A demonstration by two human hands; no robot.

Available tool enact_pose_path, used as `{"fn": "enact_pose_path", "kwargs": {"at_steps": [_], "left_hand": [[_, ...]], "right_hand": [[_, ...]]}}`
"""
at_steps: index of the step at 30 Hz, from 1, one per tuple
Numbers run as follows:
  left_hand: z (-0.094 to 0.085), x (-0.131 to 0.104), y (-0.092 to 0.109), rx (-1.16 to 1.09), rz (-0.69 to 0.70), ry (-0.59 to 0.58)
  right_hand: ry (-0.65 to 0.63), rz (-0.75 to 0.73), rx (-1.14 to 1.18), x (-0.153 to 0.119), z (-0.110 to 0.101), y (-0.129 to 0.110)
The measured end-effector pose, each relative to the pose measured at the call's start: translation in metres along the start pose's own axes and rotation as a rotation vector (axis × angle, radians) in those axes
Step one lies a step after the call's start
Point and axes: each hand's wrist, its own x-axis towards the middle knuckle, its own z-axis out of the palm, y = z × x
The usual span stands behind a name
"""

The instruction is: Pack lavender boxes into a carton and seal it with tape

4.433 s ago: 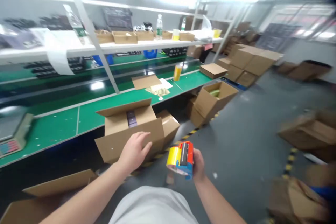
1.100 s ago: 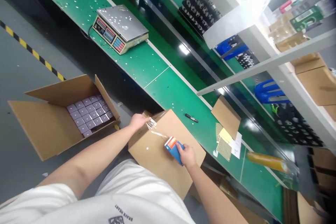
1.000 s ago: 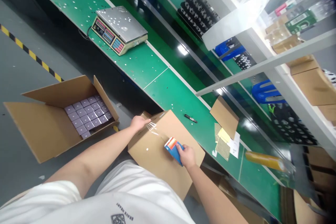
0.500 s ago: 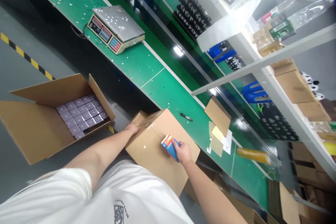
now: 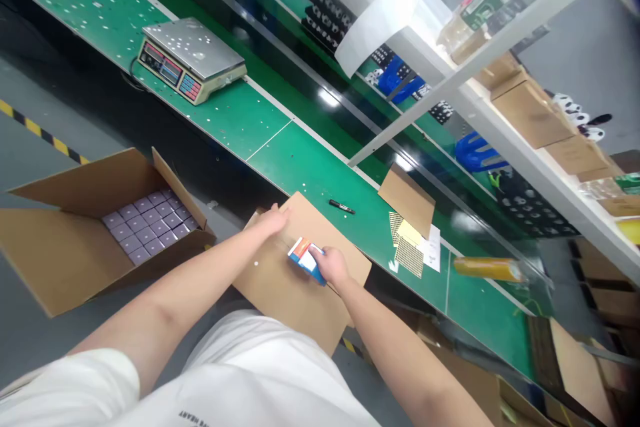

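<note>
A closed brown carton (image 5: pixel 280 280) rests in front of me beside the green bench. My left hand (image 5: pixel 273 220) lies flat on the carton's top near its far corner, fingers stretched out. My right hand (image 5: pixel 331 265) grips a blue and orange tape dispenser (image 5: pixel 303 255), pressed onto the carton's top along the middle seam. The tape itself is too faint to make out.
An open carton (image 5: pixel 60 247) filled with several small purple boxes sits on the floor to the left. On the green bench (image 5: pixel 240 120) stand a scale (image 5: pixel 193 60), a black marker (image 5: pixel 342 207), a cardboard sheet with papers (image 5: pixel 410 213) and a yellow roll (image 5: pixel 487 269). Shelves with boxes rise behind.
My right hand has drawn the dispenser toward my left hand along the seam. My left hand has moved from the carton's corner edge onto its top. The view has shifted left.
</note>
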Motion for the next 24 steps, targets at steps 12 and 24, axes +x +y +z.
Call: {"fn": "enact_pose_path", "kwargs": {"at_steps": [12,24], "left_hand": [[0.035,-0.01,0.006,0.453,0.077,0.619],[0.052,-0.031,0.013,0.571,0.047,0.691]], "right_hand": [[-0.088,-0.026,-0.051,-0.067,-0.03,0.092],[-0.233,0.002,-0.201,-0.092,0.02,0.262]]}}
